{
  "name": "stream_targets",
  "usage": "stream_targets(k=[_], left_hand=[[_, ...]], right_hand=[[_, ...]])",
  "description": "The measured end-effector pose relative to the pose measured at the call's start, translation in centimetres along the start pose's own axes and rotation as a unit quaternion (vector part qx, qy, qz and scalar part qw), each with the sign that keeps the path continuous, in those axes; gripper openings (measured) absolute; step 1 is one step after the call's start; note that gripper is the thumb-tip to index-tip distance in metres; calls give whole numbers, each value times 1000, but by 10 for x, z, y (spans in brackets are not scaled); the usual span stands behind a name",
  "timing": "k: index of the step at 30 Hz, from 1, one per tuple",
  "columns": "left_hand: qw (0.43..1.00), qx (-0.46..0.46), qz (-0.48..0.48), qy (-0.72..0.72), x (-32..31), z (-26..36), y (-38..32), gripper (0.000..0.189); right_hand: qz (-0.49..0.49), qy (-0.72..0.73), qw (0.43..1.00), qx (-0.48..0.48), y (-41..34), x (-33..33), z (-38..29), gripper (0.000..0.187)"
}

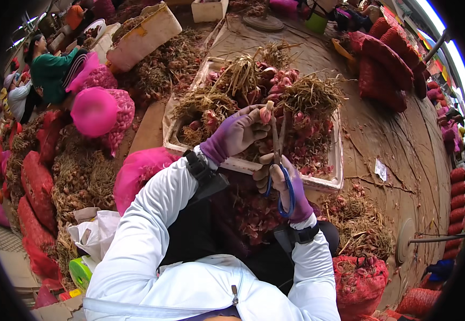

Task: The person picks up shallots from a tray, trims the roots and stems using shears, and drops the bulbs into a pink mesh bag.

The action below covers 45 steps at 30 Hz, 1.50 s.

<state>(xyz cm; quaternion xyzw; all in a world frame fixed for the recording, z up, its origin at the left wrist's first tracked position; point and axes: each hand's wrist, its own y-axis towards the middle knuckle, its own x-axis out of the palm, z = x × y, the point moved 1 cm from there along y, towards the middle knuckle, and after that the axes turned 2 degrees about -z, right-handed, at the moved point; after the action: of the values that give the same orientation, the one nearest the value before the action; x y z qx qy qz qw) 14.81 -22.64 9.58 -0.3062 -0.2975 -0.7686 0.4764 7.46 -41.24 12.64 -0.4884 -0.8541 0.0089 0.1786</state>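
Note:
In the gloved fingers of my left hand (242, 132) is a single shallot (265, 115), its pale cut neck pointing up. My right hand (286, 184), also gloved, grips the blue handles of a pair of scissors (276, 138). The blades stand slightly apart, with their tips close beside the shallot. Both hands are over the near part of a white foam box (340, 152). Bunches of shallots with dry stalks (312, 94) fill the box, and loose skins lie near its right side.
Pink mesh bags (96, 112) and a pink bag (144, 172) stand to the left. A red mesh sack (358, 285) sits at lower right beside dried stalks (360, 224). Another foam box (144, 38) is at the back. A person in green (54, 74) sits far left.

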Motion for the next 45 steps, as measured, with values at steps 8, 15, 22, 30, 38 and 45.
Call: stream_targets(k=[8,15,22,30,38,45], left_hand=[[998,-33,-39,-38,-1,2,4,30],[996,37,7,80,-5,1,4,31],[992,-41,-24,114,-5,13,3,34],[973,-188,-28,133,7,7,-1,36],[970,-185,-82,138,21,-18,-6,47],[943,-222,-59,241,34,-33,-9,51]], right_hand=[[0,-4,1000,26,-3,4,-3,35],[-78,111,991,21,-2,-11,4,50],[-78,70,993,57,-4,-26,2,56],[-77,129,988,-28,0,-24,11,52],[230,28,947,-222,16,-28,-4,32],[226,2,952,-206,16,-44,6,31]])
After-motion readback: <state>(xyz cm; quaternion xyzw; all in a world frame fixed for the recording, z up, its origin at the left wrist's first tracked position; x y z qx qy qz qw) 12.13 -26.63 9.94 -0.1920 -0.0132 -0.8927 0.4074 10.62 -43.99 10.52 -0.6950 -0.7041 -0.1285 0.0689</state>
